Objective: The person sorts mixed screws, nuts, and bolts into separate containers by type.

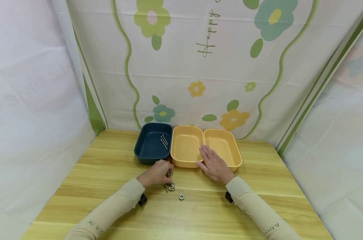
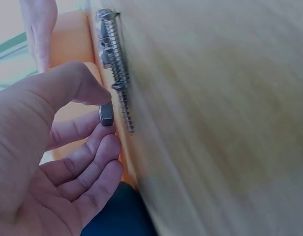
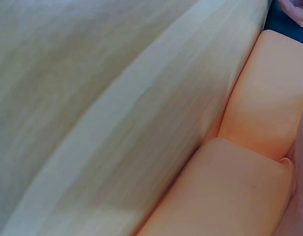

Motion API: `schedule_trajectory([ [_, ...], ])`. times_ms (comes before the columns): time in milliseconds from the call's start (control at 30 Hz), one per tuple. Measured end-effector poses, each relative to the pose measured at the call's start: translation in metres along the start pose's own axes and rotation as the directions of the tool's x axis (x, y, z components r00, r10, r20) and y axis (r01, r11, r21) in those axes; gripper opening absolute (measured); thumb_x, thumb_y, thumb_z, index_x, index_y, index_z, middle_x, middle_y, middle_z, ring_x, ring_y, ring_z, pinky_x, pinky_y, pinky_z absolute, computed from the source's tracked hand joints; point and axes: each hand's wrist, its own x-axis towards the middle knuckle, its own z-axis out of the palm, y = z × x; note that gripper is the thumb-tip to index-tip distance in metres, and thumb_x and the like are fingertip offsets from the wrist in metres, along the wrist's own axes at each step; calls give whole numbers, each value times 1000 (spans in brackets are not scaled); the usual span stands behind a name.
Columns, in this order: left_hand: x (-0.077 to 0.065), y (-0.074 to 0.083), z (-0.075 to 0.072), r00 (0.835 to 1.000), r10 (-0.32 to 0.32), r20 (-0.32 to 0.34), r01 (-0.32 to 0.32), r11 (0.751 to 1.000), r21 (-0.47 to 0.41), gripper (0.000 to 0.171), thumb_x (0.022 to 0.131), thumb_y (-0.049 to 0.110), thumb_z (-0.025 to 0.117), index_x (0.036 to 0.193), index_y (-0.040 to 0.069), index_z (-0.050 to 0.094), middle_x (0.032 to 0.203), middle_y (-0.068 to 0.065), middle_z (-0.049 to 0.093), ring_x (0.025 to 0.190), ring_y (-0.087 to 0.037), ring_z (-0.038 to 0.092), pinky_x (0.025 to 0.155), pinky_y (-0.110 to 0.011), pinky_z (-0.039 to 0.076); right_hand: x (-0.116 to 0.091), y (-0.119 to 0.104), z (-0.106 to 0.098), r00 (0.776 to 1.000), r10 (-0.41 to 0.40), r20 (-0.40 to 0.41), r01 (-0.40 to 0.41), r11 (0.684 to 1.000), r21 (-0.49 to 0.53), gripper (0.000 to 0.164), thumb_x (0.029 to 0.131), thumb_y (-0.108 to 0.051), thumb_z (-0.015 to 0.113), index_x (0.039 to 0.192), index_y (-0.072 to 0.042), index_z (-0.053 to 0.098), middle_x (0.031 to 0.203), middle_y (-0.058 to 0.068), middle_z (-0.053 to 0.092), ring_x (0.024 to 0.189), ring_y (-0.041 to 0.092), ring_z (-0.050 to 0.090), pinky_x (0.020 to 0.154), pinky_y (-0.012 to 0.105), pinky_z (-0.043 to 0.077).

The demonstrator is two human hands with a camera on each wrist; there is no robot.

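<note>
In the head view, my left hand (image 1: pixel 158 172) is low over the table in front of the dark blue bin. Its thumb and a finger pinch a metal hex nut (image 2: pixel 106 115), seen edge-on in the left wrist view. Close by lie several screws (image 2: pixel 124 107) with coarse threads, a pair of nuts (image 1: pixel 173 188) beside them. Another nut (image 1: pixel 181 197) lies apart, nearer the front. My right hand (image 1: pixel 215 165) rests with straight fingers at the front rims of the two yellow bins, where they meet.
Side by side at the back stand the dark blue bin (image 1: pixel 144 155), the middle yellow bin (image 1: pixel 185 164) and the right yellow bin (image 1: pixel 239 160). Several long screws (image 1: pixel 164 141) lie in the blue one. A flower-printed cloth (image 1: pixel 169 66) hangs behind the wooden table (image 1: pixel 199 220).
</note>
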Motion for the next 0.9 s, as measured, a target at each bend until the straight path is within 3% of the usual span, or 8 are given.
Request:
schedule_trajectory([
  [367,-7,14,-16,999,44,15,-43,999,-22,13,81,14,82,85,17,70,79,10,63,73,-5,55,66,-20,49,1,-1,0,1000,-12,-10,12,1000,-1,75,113,-49,41,165,3,26,173,23,25,162,38,25,129,55,30],
  [700,-7,29,-39,997,80,22,-79,996,-48,9,81,12,79,89,12,75,81,6,68,73,-6,56,68,-22,49,0,-1,-2,1000,-4,13,4,1000,7,76,113,-49,40,165,3,24,174,23,23,163,38,23,130,55,28],
  [900,1,31,-56,994,107,7,-107,994,15,7,81,12,78,86,14,73,80,5,68,71,-6,57,64,-20,50,0,-1,-1,1000,0,9,0,1000,13,75,113,-49,40,165,3,24,174,22,23,163,38,23,130,54,27],
])
